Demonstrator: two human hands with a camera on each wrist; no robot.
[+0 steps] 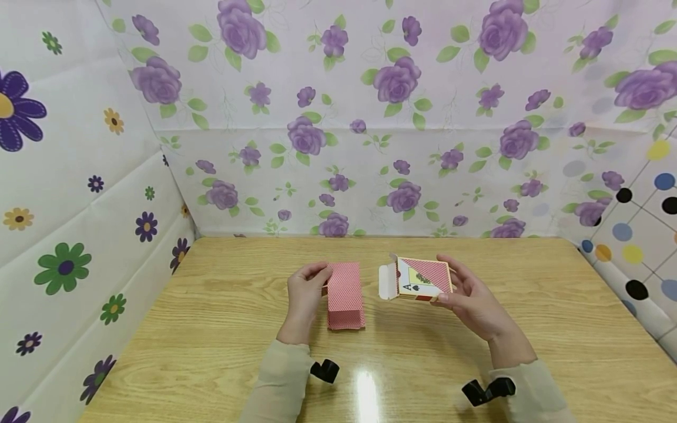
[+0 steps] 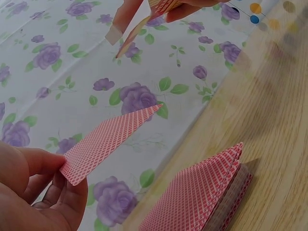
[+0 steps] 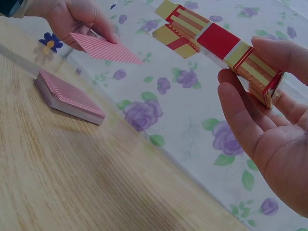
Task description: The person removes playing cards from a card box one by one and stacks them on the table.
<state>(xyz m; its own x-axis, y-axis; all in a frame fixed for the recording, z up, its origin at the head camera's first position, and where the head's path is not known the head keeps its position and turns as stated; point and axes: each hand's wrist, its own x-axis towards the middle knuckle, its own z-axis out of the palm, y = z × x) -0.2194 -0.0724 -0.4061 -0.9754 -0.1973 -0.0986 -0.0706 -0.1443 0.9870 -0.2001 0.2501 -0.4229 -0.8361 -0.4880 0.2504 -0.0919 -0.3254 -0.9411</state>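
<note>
Between thumb and fingers, my left hand (image 1: 307, 294) pinches a red-patterned playing card (image 1: 344, 286) by one end, its back facing up. In the left wrist view the card (image 2: 106, 144) is raised clear above the deck (image 2: 197, 192). That deck of playing cards (image 1: 345, 321) lies stacked on the table, partly covered by the card in the head view. My right hand (image 1: 471, 302) grips the card box (image 1: 425, 277) near its closed end, off the table. An ace of spades is printed on the box. Its flap hangs open toward the left; the inside is hidden.
The wooden table (image 1: 211, 352) reaches back to a flower-printed sheet (image 1: 359, 164). Similar patterned sheets rise at the left (image 1: 79, 205) and right (image 1: 634, 235). Black camera mounts (image 1: 325, 371) sit on both wrists.
</note>
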